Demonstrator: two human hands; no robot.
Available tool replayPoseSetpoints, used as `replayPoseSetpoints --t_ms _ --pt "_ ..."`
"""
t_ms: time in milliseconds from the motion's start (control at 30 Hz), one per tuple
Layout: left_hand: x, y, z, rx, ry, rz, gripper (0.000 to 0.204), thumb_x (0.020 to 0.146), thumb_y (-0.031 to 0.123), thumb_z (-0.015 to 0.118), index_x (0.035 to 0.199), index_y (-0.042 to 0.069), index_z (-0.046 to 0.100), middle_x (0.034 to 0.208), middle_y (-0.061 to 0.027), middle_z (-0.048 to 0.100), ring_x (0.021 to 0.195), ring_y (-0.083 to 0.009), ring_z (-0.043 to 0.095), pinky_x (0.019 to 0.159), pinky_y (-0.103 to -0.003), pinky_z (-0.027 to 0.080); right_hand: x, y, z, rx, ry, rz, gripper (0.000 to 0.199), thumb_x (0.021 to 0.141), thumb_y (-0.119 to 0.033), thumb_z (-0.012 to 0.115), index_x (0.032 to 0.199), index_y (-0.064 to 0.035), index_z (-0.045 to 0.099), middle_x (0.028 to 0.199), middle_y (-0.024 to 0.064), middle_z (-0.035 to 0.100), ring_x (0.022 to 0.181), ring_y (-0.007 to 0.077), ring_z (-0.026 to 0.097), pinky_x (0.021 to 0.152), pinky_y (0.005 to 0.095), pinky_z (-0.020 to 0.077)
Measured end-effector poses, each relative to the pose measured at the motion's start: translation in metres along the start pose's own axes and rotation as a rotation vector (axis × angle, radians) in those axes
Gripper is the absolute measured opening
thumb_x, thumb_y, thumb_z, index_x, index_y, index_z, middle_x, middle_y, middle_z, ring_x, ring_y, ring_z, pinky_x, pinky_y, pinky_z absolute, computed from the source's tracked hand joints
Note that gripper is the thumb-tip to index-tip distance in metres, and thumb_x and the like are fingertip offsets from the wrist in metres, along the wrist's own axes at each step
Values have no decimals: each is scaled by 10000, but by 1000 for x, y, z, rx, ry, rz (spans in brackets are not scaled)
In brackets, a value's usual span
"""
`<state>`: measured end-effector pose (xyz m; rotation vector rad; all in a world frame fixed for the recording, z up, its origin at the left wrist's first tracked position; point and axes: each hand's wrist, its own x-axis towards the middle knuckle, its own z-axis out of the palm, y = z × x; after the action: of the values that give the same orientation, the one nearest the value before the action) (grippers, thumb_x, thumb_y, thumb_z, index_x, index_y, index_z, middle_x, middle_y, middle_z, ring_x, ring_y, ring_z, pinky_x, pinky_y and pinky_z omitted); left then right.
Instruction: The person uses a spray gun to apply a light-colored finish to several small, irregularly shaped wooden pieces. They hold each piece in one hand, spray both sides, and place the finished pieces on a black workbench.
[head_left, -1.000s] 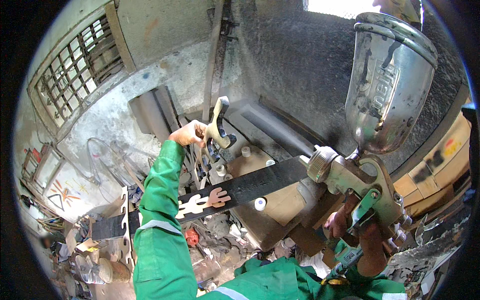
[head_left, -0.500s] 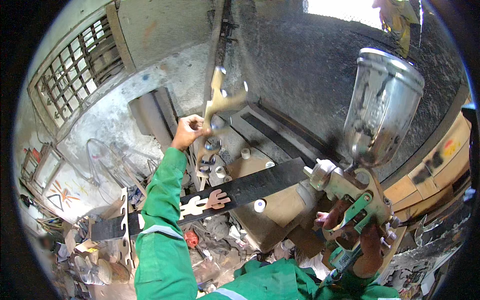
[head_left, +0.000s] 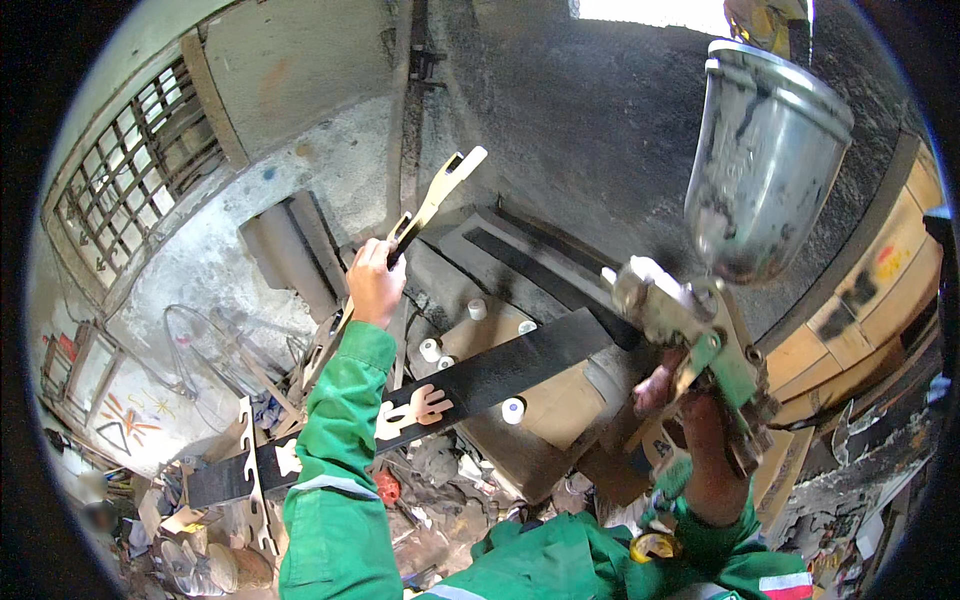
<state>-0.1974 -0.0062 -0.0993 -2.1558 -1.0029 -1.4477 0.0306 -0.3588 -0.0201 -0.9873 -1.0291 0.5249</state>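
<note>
My left hand [head_left: 376, 285] is raised in the middle, its fingers closed on a long, pale wooden cut-out [head_left: 437, 192] with notched, hook-like edges. The piece slants up to the right, seen nearly edge-on, and its lower part runs down behind my sleeve. In my right hand [head_left: 712, 440], at the right, is a spray gun [head_left: 735, 350]. A large, paint-smudged metal cup [head_left: 765, 165] sits on top of it. The gun's nozzle side points left, blurred by motion. Below my left hand, several pale branch-shaped cut-outs [head_left: 430, 405] lie on a black plank [head_left: 530, 362].
A pale notched strip [head_left: 252, 460] stands across the plank's left end. White rolls [head_left: 513, 410] sit on a brown board [head_left: 560, 400] beyond the plank. Scraps and a red object [head_left: 387, 488] litter the floor. Walls, a barred window [head_left: 140, 150] and wooden panels [head_left: 850, 300] surround the space.
My left hand has turned the wooden cut-out from nearly upright and broadside to slanting right and edge-on. The spray gun has shifted and tilted slightly, and the view has moved a little.
</note>
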Motion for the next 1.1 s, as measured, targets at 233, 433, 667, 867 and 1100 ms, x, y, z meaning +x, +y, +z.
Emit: replayPoseSetpoints --t_ms 233,433,667,867,1100 --pt "0 19 4 40 -53 -10 154 703 93 706 807 63 597 803 -80 579 783 -277 608 663 -383 486 -4 13 15 -233 104 -258 176 820 -59 656 947 34 578 730 111 634 600 164 621 538 290 488" --pt "2 32 9 22 -107 17 181 706 92 697 867 68 617 848 -78 585 818 -277 604 678 -387 494 -7 8 21 -412 -220 -134 208 794 -81 661 930 47 570 665 167 586 515 251 597 490 339 456" --pt "-7 39 9 12 -133 29 162 721 98 686 863 67 617 840 -80 587 816 -282 604 672 -387 488 12 32 14 -299 55 -310 128 799 -32 650 903 -2 582 641 88 580 499 137 534 468 295 426" --pt "-14 45 2 21 -159 39 167 711 98 698 853 71 615 825 -79 588 787 -275 598 663 -376 487 22 27 -9 -232 89 -149 170 963 -97 498 1064 13 578 885 73 633 792 153 614 716 300 505" --pt "-9 34 -43 -223 191 -198 217 729 110 775 900 41 660 836 -79 675 739 -167 639 689 -290 499 -17 62 -45 -91 354 133 381 970 -286 462 1201 12 519 1047 143 619 948 228 610 871 364 478"
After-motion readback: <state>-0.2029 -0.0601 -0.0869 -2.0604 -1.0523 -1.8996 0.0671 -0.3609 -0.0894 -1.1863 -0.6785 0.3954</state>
